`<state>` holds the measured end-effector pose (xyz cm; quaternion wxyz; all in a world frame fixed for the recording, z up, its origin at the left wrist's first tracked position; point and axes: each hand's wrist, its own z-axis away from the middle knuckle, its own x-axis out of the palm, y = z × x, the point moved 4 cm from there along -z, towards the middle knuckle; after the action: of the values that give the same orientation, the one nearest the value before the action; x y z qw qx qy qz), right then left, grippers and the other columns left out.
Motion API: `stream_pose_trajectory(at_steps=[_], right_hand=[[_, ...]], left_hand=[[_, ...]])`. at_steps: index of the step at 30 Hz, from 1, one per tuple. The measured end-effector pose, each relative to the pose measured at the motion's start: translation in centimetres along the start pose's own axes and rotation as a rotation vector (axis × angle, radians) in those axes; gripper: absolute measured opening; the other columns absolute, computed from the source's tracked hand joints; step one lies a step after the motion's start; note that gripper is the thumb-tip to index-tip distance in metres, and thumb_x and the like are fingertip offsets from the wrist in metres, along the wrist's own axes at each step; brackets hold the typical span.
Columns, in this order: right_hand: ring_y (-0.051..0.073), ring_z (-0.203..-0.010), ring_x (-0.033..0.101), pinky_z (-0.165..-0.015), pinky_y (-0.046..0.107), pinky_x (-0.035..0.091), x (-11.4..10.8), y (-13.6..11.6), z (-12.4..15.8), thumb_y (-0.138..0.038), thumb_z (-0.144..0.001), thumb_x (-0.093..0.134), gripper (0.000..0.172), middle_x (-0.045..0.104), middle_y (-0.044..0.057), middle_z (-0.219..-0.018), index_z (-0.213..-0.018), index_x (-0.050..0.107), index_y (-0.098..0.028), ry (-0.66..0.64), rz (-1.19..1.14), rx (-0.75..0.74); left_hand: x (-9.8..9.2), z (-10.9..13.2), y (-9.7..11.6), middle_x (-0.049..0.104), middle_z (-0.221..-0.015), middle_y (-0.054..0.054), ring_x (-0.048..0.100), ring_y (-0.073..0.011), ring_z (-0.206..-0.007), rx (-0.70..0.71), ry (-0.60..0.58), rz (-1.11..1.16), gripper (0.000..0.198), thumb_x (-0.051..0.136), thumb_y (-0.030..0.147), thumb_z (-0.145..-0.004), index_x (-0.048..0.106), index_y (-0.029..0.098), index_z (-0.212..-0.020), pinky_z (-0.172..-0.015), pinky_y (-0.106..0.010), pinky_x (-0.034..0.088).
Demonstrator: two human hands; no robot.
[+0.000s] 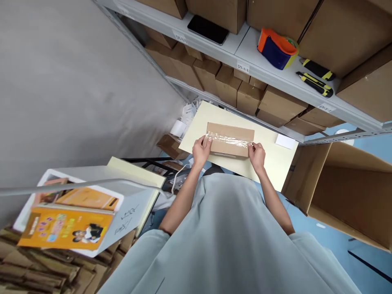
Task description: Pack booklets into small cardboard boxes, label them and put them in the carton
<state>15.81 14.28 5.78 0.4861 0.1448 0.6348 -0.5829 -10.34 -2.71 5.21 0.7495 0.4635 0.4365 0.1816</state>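
Observation:
A small cardboard box [231, 130] lies on the pale yellow tabletop [199, 122] in front of me. A shiny strip of clear packing tape [229, 141] runs along the top of the box, wrinkled and catching the light. At the box's left end, my left hand [200, 152] is closed, its thumb and fingers pinching that end of the tape. My right hand [256, 156] is likewise closed on the tape at the right end. Whether the tape's middle is fully stuck down, I cannot tell. A small white block or stack of paper [285, 141] sits to the right.
Behind the table stands a shelf [226, 53] with cardboard boxes, a phone [208, 29], a tape dispenser [277, 48] and two utility knives [315, 83]. A large open carton [318, 179] is at the right. A white bin of books [119, 220] stands at the left.

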Motion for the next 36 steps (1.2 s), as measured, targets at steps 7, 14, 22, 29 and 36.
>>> stream_pose_trajectory(at_steps=[7, 14, 22, 29, 36], right_hand=[[0.028, -0.091, 0.072, -0.087, 0.036, 0.057, 0.9, -1.8, 2.4, -0.039, -0.115, 0.03, 0.052, 0.07, 0.013, -0.101, -0.115, 0.077, -0.016, 0.01, 0.166, 0.146], [0.036, -0.129, 0.068, -0.105, 0.047, 0.056, 1.3, -5.9, 2.2, -0.031, -0.113, 0.028, 0.056, 0.064, 0.027, -0.146, -0.155, 0.058, -0.008, 0.107, 0.329, 0.263], [0.029, -0.172, 0.021, -0.137, 0.054, 0.025, 8.5, -12.2, 2.1, -0.029, -0.112, 0.035, 0.064, 0.03, 0.016, -0.181, -0.174, 0.033, -0.013, -0.198, 0.461, -0.152], [0.029, -0.171, 0.022, -0.137, 0.057, 0.022, 5.9, -7.3, 3.9, -0.037, -0.116, 0.028, 0.063, 0.028, 0.015, -0.182, -0.175, 0.032, -0.015, 0.022, 0.486, 0.164], [0.029, -0.173, 0.016, -0.139, 0.054, 0.019, 7.5, -10.6, 3.6, -0.037, -0.117, 0.028, 0.063, 0.021, 0.015, -0.184, -0.175, 0.031, -0.014, -0.014, 0.502, 0.104]], left_hand=[[1.2, -4.3, 0.3, 0.079, -0.106, -0.012, 0.074, -0.0304, -0.102, 0.025, -0.086, -0.107, 0.027, 0.065, 0.047, -0.101, 0.07, 0.021, -0.104, -0.102, -0.043, 0.057], [1.6, -7.0, 0.7, 0.071, -0.133, -0.021, 0.067, -0.0352, -0.129, 0.22, -0.233, -0.102, 0.031, 0.059, 0.043, -0.103, 0.069, 0.018, -0.119, -0.117, -0.051, 0.049], [4.3, -3.3, 2.6, 0.044, -0.175, -0.015, 0.028, -0.033, -0.169, 0.822, -0.862, -0.172, 0.065, 0.052, 0.046, -0.106, 0.051, 0.016, -0.164, -0.141, -0.053, 0.011], [2.6, -5.0, 0.6, 0.032, -0.179, -0.016, 0.026, -0.0323, -0.17, 0.844, -0.901, -0.309, 0.074, 0.05, 0.045, -0.107, 0.039, 0.012, -0.172, -0.142, -0.053, 0.008], [3.1, -3.2, 2.0, 0.03, -0.181, -0.013, 0.013, -0.0352, -0.172, 0.873, -0.885, -0.324, 0.071, 0.05, 0.046, -0.108, 0.04, 0.017, -0.172, -0.141, -0.059, 0.005]])
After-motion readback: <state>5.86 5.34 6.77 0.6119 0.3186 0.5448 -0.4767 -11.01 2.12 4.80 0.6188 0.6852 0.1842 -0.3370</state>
